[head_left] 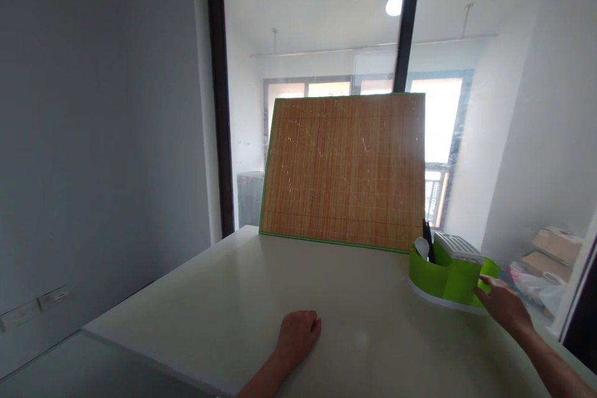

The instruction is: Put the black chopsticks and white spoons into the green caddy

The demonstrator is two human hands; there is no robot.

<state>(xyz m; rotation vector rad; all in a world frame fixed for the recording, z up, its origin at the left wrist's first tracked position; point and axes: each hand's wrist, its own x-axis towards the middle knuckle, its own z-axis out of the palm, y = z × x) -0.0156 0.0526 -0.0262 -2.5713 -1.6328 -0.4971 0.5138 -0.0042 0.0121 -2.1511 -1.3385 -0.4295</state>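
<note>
My left hand (301, 331) rests on the white tabletop in a loose fist, fingers curled in, with nothing showing in it. At the right, my right hand (506, 306) grips the right end of a bright green utensil holder (433, 275), its thumb and fingers on either side of the green wall. The holder has a white base and stands upright on the table. A white spoon (422, 247) and a black-handled utensil (429, 241) stick up from its left section. A white slotted block (459, 247) sits in its middle.
A brown bamboo mat with green edging (345, 171) leans upright at the back of the white table (224, 311), against a dark-framed glass partition (219, 106). Boxes and plastic bags (541, 273) lie beyond the right side. A grey wall (102, 137) rises at left.
</note>
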